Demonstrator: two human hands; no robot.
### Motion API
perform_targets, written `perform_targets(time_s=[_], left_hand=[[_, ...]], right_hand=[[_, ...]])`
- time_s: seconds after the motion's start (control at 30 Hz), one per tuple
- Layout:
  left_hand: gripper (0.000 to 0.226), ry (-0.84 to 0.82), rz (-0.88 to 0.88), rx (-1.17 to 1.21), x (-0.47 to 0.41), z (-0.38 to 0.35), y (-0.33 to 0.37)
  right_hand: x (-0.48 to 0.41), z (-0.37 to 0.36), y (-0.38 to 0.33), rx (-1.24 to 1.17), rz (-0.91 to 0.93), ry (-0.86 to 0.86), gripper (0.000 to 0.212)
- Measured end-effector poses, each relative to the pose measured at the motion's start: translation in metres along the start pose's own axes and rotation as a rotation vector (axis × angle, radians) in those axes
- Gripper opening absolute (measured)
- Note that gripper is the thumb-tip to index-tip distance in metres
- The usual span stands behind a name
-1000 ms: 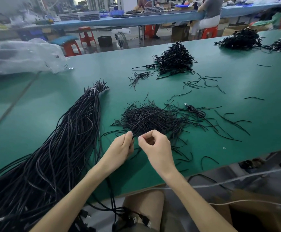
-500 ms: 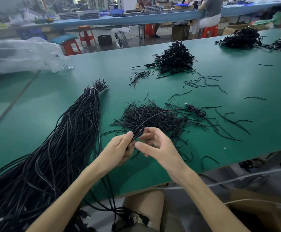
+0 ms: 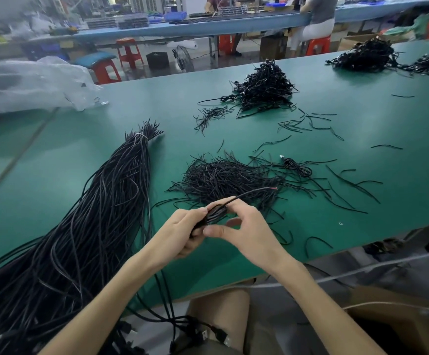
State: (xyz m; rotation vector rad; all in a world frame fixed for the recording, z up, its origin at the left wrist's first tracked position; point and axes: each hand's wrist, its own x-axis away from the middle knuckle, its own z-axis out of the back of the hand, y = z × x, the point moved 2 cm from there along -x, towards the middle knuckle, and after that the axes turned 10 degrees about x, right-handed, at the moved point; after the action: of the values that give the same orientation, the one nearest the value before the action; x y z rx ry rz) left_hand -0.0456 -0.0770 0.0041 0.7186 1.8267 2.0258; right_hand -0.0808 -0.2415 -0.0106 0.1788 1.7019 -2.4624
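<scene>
A black cable coil (image 3: 214, 213) is held between both hands above the near part of the green table (image 3: 54, 170). My left hand (image 3: 180, 231) grips the coil from the left. My right hand (image 3: 246, 229) pinches it from the right, thumb underneath, fingers curled over the top. One loose end of the cable (image 3: 257, 192) sticks out to the upper right, with bare wire tips. Just behind the hands lies a heap of short black ties (image 3: 223, 178).
A long bundle of black cables (image 3: 85, 226) runs from the table's middle to the near left edge and hangs off. A coiled cable (image 3: 298, 167) lies right of the ties. Finished coil piles (image 3: 264, 85) (image 3: 367, 56) sit farther back. A clear plastic bag (image 3: 29, 83) is at far left.
The hands have lifted slightly and come together around the cable, which is now folded into a small coil with its free end swung up to the right.
</scene>
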Motion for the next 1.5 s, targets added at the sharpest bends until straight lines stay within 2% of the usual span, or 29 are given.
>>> perform_targets(time_s=[0.13, 0.3, 0.43, 0.53, 0.63, 0.73, 0.93, 1.13, 1.3, 1.4, 1.5], left_hand=[[0.049, 0.071, 0.007, -0.008, 0.001, -0.004, -0.003], [0.058, 0.179, -0.017, -0.009, 0.0, -0.009, -0.005], [0.059, 0.276, -0.062, -0.009, -0.002, -0.01, -0.008], [0.069, 0.279, -0.058, 0.0, -0.001, -0.009, -0.008], [0.063, 0.271, -0.027, 0.048, 0.0, -0.009, -0.01], [0.067, 0.254, -0.021, 0.066, 0.001, -0.009, -0.008], [0.07, 0.262, 0.002, 0.083, 0.004, -0.01, -0.006], [0.058, 0.325, 0.017, 0.101, 0.004, -0.01, -0.009], [0.049, 0.342, 0.106, 0.119, 0.004, -0.018, -0.007], [0.051, 0.245, 0.148, 0.112, 0.005, -0.019, -0.003], [0.048, 0.155, 0.1, -0.003, 0.006, -0.014, 0.003]], right_hand=[[-0.002, -0.001, 0.0, 0.071, -0.008, 0.022, 0.033], [-0.004, -0.002, 0.0, -0.007, -0.053, -0.077, 0.022], [-0.003, -0.009, 0.0, -0.049, -0.106, -0.071, 0.019], [0.001, -0.011, 0.0, 0.03, -0.086, -0.059, 0.024], [0.005, -0.014, -0.003, 0.113, -0.035, -0.055, 0.027], [0.006, -0.015, -0.006, 0.174, 0.03, -0.065, 0.021], [0.007, -0.016, -0.006, 0.094, 0.054, -0.028, 0.014], [0.013, -0.018, -0.006, 0.041, 0.081, 0.015, 0.012], [0.017, -0.023, -0.006, 0.206, 0.104, 0.177, 0.018], [0.018, -0.022, -0.007, 0.446, 0.137, 0.245, 0.017], [0.02, -0.017, -0.011, 0.68, 0.223, 0.278, 0.015]])
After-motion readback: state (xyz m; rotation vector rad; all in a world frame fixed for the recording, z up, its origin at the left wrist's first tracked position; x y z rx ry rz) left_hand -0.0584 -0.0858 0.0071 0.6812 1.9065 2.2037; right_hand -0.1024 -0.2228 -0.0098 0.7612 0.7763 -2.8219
